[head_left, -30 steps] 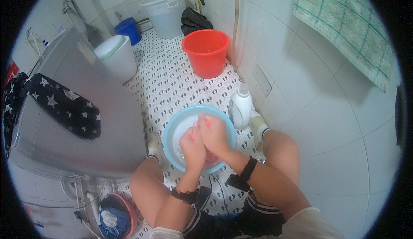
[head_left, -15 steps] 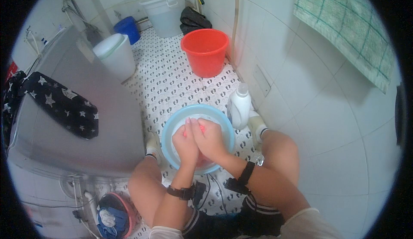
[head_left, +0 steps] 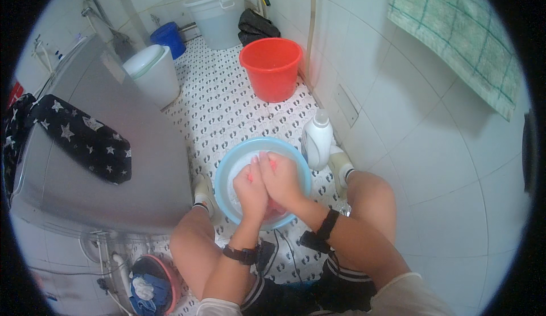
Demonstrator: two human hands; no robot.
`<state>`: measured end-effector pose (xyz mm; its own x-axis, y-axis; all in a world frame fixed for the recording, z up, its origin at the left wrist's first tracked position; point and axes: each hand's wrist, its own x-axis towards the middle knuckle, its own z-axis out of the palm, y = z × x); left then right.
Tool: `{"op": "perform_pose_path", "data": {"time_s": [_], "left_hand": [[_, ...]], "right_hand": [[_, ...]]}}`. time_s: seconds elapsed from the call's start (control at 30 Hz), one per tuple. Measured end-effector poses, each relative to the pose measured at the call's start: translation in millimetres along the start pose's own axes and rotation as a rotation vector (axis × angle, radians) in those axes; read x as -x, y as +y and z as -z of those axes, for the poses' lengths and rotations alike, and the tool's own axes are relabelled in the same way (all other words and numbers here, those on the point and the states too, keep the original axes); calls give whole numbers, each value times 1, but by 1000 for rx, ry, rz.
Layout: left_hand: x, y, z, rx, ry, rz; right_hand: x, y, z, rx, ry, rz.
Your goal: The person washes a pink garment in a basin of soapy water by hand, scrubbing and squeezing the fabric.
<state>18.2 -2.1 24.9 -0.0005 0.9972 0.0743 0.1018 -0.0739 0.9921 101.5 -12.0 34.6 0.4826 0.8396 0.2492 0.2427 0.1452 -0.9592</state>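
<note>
A: Where the hands are pressed together low in the centre of the frame, what is being held?

B: A pink cloth [head_left: 267, 175] is clenched between the left hand [head_left: 249, 192] and the right hand [head_left: 280, 179]. Both grips are closed on it, knuckles touching, so that the fabric can be rubbed against itself. Only small patches of pink are seen between the fingers.

A: Where is the cloth located?

B: It is kept inside the light blue basin [head_left: 227, 171], which is set on the patterned floor [head_left: 219, 108] between the crouched knees. By this placement the milky water is contained, and the basin is kept within reach of both arms.

A: What is stood nearby, and why there?

B: A white detergent bottle [head_left: 316, 141] is stood upright just beside the basin's right rim, against the tiled wall, presumably for easy access. A red bucket [head_left: 271, 67] is placed further up the frame, well apart. A grey washing machine [head_left: 108, 179] is seen at left, with a dark star-printed garment [head_left: 85, 144] laid on its lid.
</note>
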Motion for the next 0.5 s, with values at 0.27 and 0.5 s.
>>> {"op": "perform_pose_path", "data": {"time_s": [0.27,0.5], "left_hand": [[1,-2,2,-59,-7,-32],[12,8,-8,29,-34,-40]], "right_hand": [[0,-2,1,136,-21,21],[-12,8,6,99,-35,-40]]}}
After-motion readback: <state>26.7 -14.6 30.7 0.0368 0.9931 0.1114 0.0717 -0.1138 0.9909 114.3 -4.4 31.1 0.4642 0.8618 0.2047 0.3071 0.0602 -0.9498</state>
